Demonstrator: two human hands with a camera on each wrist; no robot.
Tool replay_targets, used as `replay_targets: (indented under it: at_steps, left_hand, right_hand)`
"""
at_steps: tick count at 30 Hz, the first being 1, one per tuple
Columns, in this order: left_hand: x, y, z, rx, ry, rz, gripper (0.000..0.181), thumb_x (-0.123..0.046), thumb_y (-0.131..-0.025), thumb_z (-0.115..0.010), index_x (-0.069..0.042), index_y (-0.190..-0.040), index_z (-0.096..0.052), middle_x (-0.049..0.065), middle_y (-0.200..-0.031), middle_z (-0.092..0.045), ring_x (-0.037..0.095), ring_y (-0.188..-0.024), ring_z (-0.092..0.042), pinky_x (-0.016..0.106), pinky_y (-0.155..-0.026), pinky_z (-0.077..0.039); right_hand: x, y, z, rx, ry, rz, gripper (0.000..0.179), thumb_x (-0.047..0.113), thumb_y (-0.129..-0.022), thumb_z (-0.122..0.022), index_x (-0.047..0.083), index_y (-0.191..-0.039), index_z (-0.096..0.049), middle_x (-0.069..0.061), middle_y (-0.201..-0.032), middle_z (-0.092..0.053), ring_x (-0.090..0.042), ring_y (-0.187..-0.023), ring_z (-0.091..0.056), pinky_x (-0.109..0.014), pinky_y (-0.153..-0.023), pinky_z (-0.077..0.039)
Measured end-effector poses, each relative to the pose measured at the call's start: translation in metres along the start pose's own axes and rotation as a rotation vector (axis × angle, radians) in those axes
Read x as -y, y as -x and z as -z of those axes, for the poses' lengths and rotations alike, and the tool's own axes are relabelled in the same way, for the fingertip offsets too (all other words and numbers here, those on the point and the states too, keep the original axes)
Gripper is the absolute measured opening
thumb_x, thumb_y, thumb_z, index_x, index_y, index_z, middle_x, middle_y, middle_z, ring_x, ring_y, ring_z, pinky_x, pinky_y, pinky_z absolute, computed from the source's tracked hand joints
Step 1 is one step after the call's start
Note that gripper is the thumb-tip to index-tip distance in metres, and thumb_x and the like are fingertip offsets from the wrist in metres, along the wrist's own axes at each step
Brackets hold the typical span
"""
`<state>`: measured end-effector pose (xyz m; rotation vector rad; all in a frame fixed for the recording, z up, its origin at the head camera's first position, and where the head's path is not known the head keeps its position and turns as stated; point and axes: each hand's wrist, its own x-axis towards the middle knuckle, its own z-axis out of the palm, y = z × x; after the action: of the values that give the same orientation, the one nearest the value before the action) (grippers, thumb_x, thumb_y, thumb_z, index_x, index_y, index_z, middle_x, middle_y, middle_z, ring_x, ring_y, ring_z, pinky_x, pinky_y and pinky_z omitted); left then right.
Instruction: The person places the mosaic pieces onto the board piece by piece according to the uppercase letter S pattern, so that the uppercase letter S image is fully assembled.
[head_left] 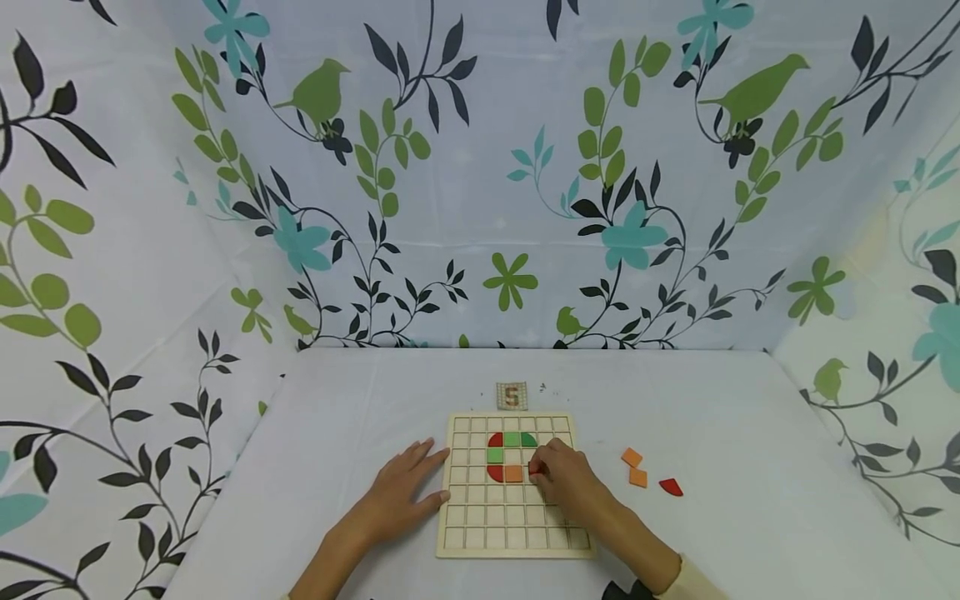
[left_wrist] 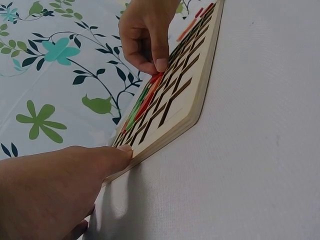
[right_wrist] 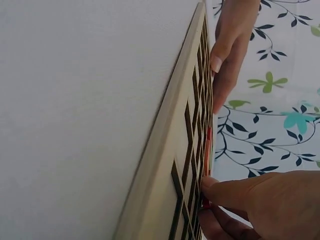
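A wooden grid board (head_left: 517,537) lies flat on the white table. My right hand (head_left: 573,483) pinches a small red piece (head_left: 534,469) between thumb and fingers at a cell right of an orange square (head_left: 513,474). My left hand (head_left: 401,492) lies at the board's left edge, fingers spread, thumb touching the rim. Set in cells are a red rounded piece (head_left: 495,473), another red rounded piece (head_left: 496,439), a light green square (head_left: 512,439), a second light green square (head_left: 495,455) and a dark green rounded piece (head_left: 528,439). My fingers partly cover the pinched piece.
Right of the board lie two orange squares (head_left: 632,457) and a loose red quarter-round piece (head_left: 671,487). A small patterned card (head_left: 512,396) bearing an S- or 5-like figure sits just beyond the board's far edge. Leaf-and-bird printed cloth (head_left: 502,192) hangs behind the table and at its sides.
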<state>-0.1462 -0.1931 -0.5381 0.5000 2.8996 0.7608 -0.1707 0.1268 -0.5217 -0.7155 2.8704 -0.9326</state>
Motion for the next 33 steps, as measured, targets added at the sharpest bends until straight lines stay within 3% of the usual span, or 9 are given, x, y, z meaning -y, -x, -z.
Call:
replay_targets:
  at_steps: [8, 13, 21, 33]
  left_hand:
    - [0.0000, 0.0007, 0.0006, 0.003, -0.005, 0.010, 0.069, -0.052, -0.102, -0.065, -0.022, -0.161, -0.047, 0.013, -0.170, -0.036, 0.040, -0.159, -0.028, 0.066, -0.126, -0.023]
    - [-0.0003, 0.0004, 0.0015, 0.005, -0.006, 0.009, 0.069, -0.053, -0.102, -0.065, -0.022, -0.161, -0.047, 0.013, -0.170, -0.035, 0.040, -0.159, -0.027, 0.066, -0.126, -0.023]
    - [0.0015, -0.0007, -0.0005, 0.000, -0.003, 0.002, 0.069, -0.052, -0.102, -0.065, -0.022, -0.160, -0.047, 0.014, -0.170, -0.036, 0.041, -0.159, -0.028, 0.066, -0.126, -0.024]
    - [0.0009, -0.0016, -0.0011, 0.010, 0.002, 0.010, 0.069, -0.052, -0.101, -0.066, -0.022, -0.160, -0.048, 0.014, -0.170, -0.036, 0.040, -0.159, -0.027, 0.066, -0.126, -0.023]
  right_hand:
    - [0.0019, 0.0010, 0.0013, 0.001, -0.037, 0.061, 0.008, 0.004, -0.096, -0.076, 0.010, -0.094, -0.072, 0.003, -0.096, -0.063, -0.009, -0.087, -0.060, -0.023, -0.074, -0.057]
    - [0.0010, 0.0010, 0.0014, -0.013, -0.012, 0.095, 0.011, -0.001, -0.095, -0.075, 0.009, -0.097, -0.072, 0.001, -0.097, -0.066, -0.012, -0.090, -0.064, -0.024, -0.076, -0.058]
    - [0.0007, 0.0007, 0.0018, 0.013, -0.069, 0.087, 0.010, 0.003, -0.096, -0.076, 0.009, -0.103, -0.073, 0.002, -0.101, -0.066, -0.014, -0.094, -0.066, -0.025, -0.079, -0.059]
    - [-0.0064, 0.0044, 0.0051, 0.022, -0.031, 0.215, 0.013, 0.002, -0.097, -0.074, 0.007, -0.109, -0.074, -0.002, -0.109, -0.070, -0.017, -0.101, -0.068, -0.031, -0.087, -0.059]
